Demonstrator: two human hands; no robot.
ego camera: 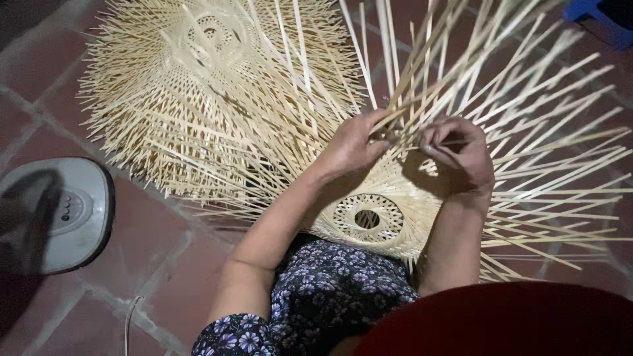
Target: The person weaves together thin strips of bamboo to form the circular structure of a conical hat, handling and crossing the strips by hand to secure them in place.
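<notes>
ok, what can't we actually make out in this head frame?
Head view only:
- Left hand fingertips: buried among the bamboo strips, so its grip is unclear.
- Right hand fingertips: curled under, so which strip it pinches is hidden.
- Woven piece on the lap: near rim hidden by the forearms and the floral clothing.
- Blue object: cut off at the top right edge.
- Grey fan base: its buttons are too small.

- Setting: a home craft workplace, work done seated low at floor level
- Floor (pixel 165 257): reddish-brown square tiles with pale, worn grout lines
- Stock: a stack of finished woven bamboo frames (pixel 204 92) lying straight on the tiles, loose strip ends bristling outward
- Work piece: a half-woven bamboo frame (pixel 395 211) resting on a lap in floral cloth
- Household item: grey base of a standing fan (pixel 62 214), its white cord (pixel 128 323) trailing across the floor
</notes>
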